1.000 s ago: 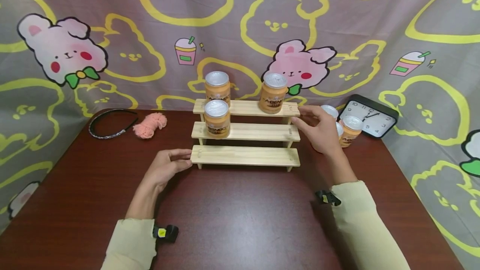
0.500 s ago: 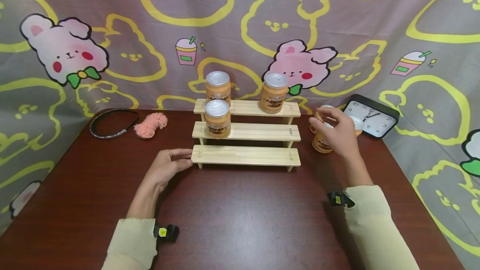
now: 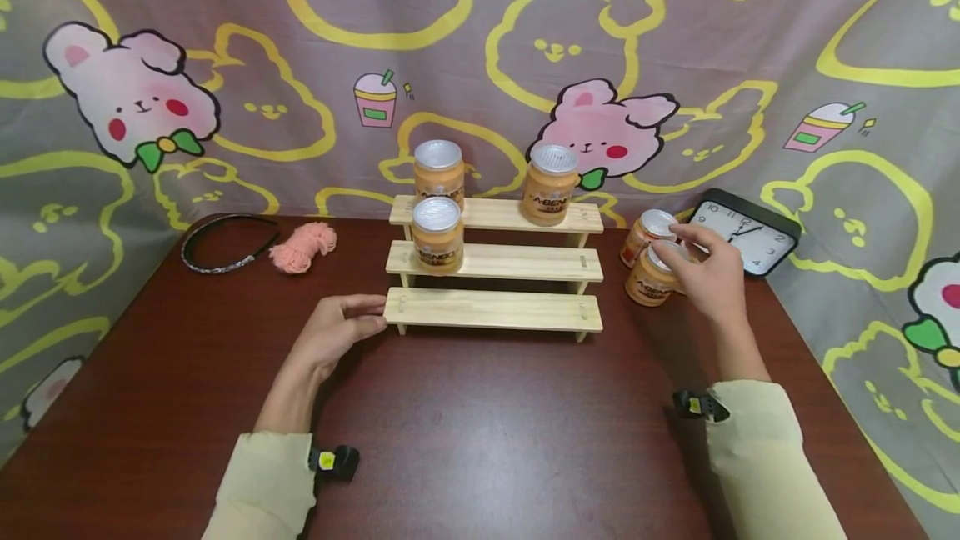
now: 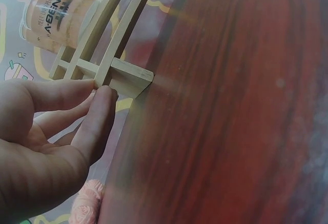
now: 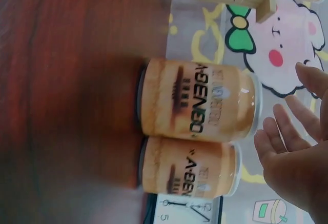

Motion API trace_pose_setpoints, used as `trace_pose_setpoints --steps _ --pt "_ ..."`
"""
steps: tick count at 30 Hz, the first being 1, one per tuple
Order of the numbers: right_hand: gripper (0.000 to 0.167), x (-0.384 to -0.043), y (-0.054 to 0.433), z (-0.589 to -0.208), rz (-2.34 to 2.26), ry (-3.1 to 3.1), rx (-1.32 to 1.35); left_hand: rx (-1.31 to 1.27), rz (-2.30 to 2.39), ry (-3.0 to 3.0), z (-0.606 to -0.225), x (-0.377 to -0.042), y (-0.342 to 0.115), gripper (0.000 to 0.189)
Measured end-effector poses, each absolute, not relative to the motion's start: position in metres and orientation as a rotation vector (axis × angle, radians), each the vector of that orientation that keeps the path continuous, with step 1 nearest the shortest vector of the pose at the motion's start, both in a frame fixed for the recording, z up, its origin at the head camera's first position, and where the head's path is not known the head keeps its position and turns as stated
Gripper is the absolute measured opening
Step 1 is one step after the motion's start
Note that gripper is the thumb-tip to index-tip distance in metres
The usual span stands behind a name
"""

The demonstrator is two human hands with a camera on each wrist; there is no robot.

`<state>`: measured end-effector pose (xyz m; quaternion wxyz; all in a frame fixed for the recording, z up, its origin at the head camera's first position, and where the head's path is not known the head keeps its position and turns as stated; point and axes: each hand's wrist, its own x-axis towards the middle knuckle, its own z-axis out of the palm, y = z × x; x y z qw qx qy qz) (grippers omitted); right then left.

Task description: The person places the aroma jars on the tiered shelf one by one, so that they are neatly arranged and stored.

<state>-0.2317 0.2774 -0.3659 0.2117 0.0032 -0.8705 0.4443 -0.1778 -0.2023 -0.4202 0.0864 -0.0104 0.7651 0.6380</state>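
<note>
A three-step wooden stand (image 3: 495,309) holds two orange-labelled jars on its top step and one jar (image 3: 438,242) on the middle step. With thumb and index fingertips, my left hand (image 3: 330,336) pinches the left end of the lowest step, as the left wrist view also shows. Right of the stand, my right hand (image 3: 712,269) hovers at the lids of a cluster of jars, fingers loosely bent and holding nothing. A front jar (image 3: 649,288) and a back jar (image 3: 636,243) show there; the hand hides most of a third. In the right wrist view, the fingers lie apart from a jar (image 5: 200,101).
A black-framed clock (image 3: 738,232) leans behind the cluster at the right. Pink yarn (image 3: 303,247) and a black headband (image 3: 217,270) lie at the back left of the brown table (image 3: 480,440). A patterned cloth (image 3: 480,48) hangs behind everything.
My right hand has moved right, from the stand's upper right end to over the jar cluster, uncovering the front and back jars. My left hand stays at the lowest step.
</note>
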Motion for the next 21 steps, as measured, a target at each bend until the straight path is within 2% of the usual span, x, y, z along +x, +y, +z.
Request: trace_pose_setpoints --steps 15,21 --pt "0.047 -0.231 0.291 -0.384 1.243 -2.528 -0.048 -0.042 1.918 2.267 -0.422 -0.177 -0.202 0.043" --pt "0.054 -0.232 0.292 -0.385 1.077 -2.626 -0.055 -0.039 1.918 2.273 -0.421 -0.178 -0.202 0.044"
